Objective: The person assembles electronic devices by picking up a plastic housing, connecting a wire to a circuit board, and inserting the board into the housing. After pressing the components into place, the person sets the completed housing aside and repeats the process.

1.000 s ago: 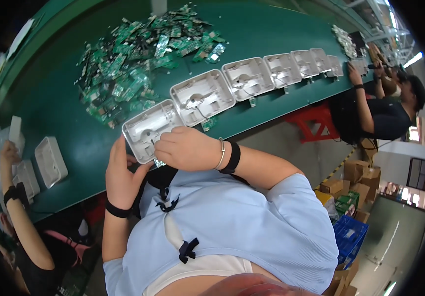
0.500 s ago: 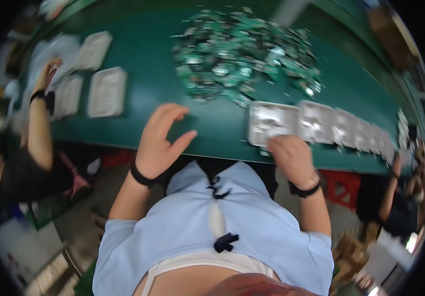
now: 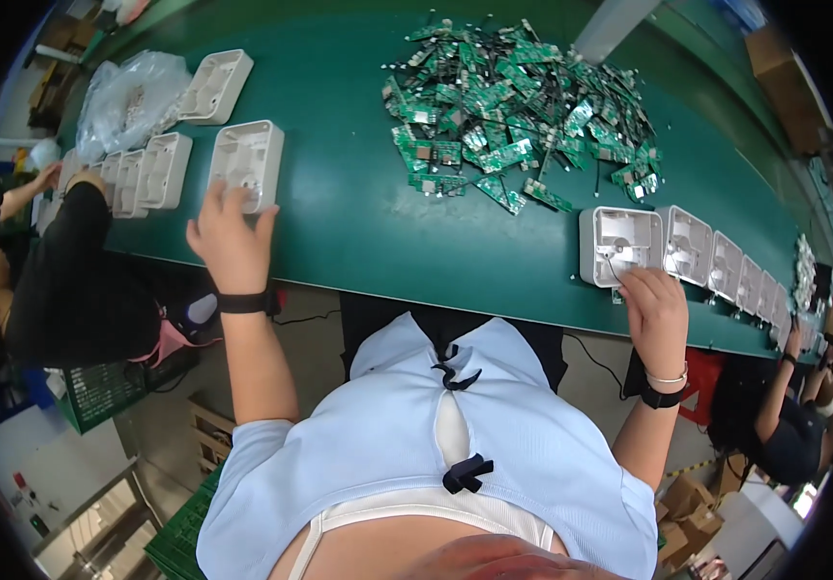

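Note:
My left hand (image 3: pixel 233 237) reaches to a white plastic box (image 3: pixel 260 159) on the left of the table. Its fingertips overlap the near wall, and the thumb stands apart at the near right corner. My right hand (image 3: pixel 656 307) has its fingers closed at the near right corner of another open white box (image 3: pixel 619 215), the first of a row. A thin black wire runs inside that box, and a small green circuit board (image 3: pixel 617 297) shows at its near edge. What the right fingertips press on is partly hidden.
A large heap of green circuit boards (image 3: pixel 508 145) with black wires lies at the far middle of the green table (image 3: pixel 387 251). More white boxes (image 3: pixel 687 246) line the right. A clear plastic bag (image 3: pixel 136 101) and boxes stand left. People work at both sides. A grey post (image 3: pixel 614 29) rises behind the heap.
My left hand has moved left from the bare table to the white box. My right hand stays at the first box of the right row. The view has shifted and sharpened.

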The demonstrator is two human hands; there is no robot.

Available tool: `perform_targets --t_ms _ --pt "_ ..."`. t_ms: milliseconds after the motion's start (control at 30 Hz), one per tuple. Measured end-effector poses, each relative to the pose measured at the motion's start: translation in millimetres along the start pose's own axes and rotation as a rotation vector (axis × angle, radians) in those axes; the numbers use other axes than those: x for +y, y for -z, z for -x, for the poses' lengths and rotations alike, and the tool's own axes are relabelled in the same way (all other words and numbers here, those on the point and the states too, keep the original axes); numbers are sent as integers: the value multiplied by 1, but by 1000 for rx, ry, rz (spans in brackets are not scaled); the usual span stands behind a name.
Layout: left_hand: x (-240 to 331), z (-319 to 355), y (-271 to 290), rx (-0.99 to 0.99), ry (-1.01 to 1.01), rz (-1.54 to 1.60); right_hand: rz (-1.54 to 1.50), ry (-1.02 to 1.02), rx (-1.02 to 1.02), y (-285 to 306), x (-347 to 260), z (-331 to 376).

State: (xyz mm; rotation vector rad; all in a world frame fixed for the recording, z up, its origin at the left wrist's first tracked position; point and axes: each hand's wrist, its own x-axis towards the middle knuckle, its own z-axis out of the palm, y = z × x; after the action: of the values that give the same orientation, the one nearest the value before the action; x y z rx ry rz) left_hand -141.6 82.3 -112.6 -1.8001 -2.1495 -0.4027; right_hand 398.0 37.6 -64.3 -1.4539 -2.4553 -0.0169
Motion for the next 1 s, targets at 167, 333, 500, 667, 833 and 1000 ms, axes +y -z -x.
perform_targets --t_ms 167,333,500,667,833,1000 --pt "1 4 5 42 -26 115 -116 -140 121 8 -28 -25" --pt "35 33 34 -3 -41 291 -482 -331 73 -31 -88 -86" --pt "73 66 53 -42 -236 374 -524 -227 -32 -93 -97 -141" --pt "87 79 53 -41 -352 420 -932 -202 186 -65 -110 -139" --pt "81 84 38 -43 -438 441 -1556 -417 299 -71 -107 -121" --pt "80 86 30 -19 -164 585 -2136 -786 -122 -83 -71 -104"
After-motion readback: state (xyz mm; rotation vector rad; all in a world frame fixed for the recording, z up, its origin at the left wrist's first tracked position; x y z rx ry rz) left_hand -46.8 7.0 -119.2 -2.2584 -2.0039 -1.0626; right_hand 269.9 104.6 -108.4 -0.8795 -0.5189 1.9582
